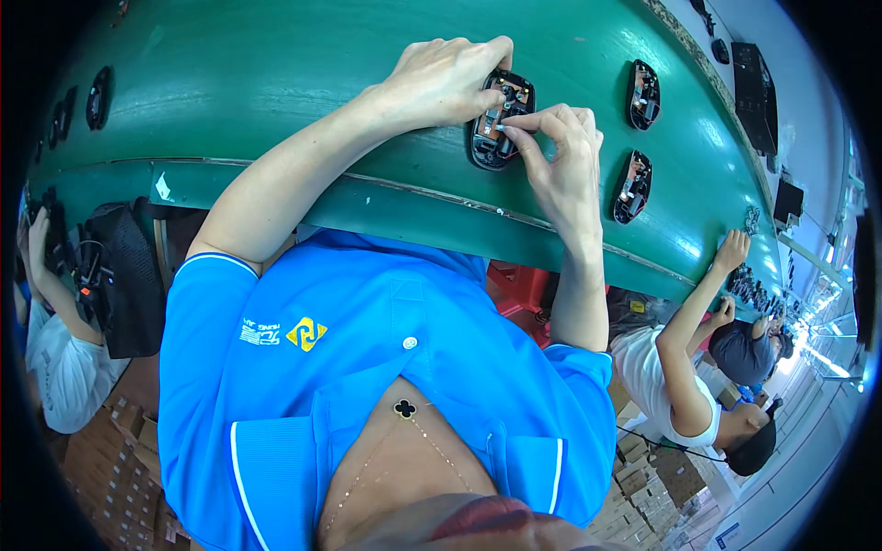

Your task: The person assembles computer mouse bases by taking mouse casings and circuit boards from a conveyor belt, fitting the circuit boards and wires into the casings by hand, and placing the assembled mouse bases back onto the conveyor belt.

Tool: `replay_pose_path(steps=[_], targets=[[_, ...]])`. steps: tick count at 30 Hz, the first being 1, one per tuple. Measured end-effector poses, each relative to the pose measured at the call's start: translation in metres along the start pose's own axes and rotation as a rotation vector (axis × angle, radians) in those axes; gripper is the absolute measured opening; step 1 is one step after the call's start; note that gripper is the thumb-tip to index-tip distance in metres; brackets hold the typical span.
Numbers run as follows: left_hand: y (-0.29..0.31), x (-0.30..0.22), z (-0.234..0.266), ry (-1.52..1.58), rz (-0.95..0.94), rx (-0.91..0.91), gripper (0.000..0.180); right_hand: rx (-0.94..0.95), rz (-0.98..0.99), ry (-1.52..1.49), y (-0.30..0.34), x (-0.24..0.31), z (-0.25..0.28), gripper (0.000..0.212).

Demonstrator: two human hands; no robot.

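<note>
An opened computer mouse (pixel 489 151) lies on the green workbench, its black shell uncovered and a brown circuit board with small parts showing inside. My left hand (pixel 448 83) grips its far left edge, fingers behind the shell and thumb over the board. From the right, my right hand (pixel 562 158) pinches a small white plug (pixel 500 128) between thumb and index finger, against the board. A thin reddish wire shows near those fingertips. To the right sit two more opened mice, one farther (pixel 644 95) and one nearer (pixel 632 187), with boards exposed.
The green bench (pixel 276 83) has a metal-edged seam along my side. Several dark mouse shells (pixel 98 97) stand at the far left. Co-workers sit at both sides; the right one's hand (pixel 732 250) rests near a heap of dark parts (pixel 753 292). A red stool (pixel 516 286) is below the bench.
</note>
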State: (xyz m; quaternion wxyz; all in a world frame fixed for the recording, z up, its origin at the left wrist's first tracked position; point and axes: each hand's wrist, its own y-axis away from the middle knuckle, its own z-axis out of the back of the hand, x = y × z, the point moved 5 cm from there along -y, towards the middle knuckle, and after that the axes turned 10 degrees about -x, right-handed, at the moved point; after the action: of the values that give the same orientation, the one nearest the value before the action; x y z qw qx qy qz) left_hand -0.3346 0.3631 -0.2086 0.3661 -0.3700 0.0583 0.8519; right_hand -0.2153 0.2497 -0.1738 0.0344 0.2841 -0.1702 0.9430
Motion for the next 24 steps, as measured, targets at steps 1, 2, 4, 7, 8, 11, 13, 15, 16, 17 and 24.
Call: replay_pose_path(steps=[1, 2, 4, 7, 8, 11, 13, 15, 16, 17, 24], targets=[[0.001, 0.001, 0.000, 0.001, 0.002, 0.004, 0.028, 0.029, -0.016, 0.019, 0.000, 0.000, -0.002, 0.006], [0.002, 0.002, 0.000, 0.003, 0.005, 0.002, 0.028, 0.034, -0.014, 0.020, -0.001, 0.001, -0.002, 0.006], [0.003, 0.004, -0.001, -0.007, -0.001, -0.005, 0.027, 0.023, 0.040, 0.071, -0.003, 0.005, -0.002, 0.006], [0.004, 0.006, -0.001, -0.016, -0.007, -0.012, 0.027, 0.014, 0.094, 0.123, -0.005, 0.009, -0.003, 0.006], [0.004, 0.007, -0.001, -0.021, -0.007, -0.011, 0.027, 0.018, 0.109, 0.132, -0.005, 0.009, -0.003, 0.006], [0.004, 0.008, 0.001, -0.035, -0.009, -0.007, 0.027, 0.031, 0.155, 0.161, -0.008, 0.013, -0.005, 0.006], [0.006, 0.010, 0.001, -0.033, -0.002, -0.011, 0.027, 0.044, 0.177, 0.178, -0.009, 0.017, -0.007, 0.006], [0.008, 0.012, 0.001, -0.031, 0.005, -0.017, 0.027, 0.063, 0.215, 0.213, -0.010, 0.023, -0.010, 0.006], [0.009, 0.013, 0.001, -0.030, 0.008, -0.019, 0.027, 0.073, 0.234, 0.230, -0.011, 0.025, -0.012, 0.006], [0.009, 0.013, 0.002, -0.029, 0.010, -0.019, 0.027, 0.075, 0.234, 0.231, -0.012, 0.028, -0.012, 0.006], [0.009, 0.012, 0.006, -0.039, 0.026, 0.005, 0.028, 0.109, 0.393, 0.397, -0.019, 0.044, -0.015, 0.007]])
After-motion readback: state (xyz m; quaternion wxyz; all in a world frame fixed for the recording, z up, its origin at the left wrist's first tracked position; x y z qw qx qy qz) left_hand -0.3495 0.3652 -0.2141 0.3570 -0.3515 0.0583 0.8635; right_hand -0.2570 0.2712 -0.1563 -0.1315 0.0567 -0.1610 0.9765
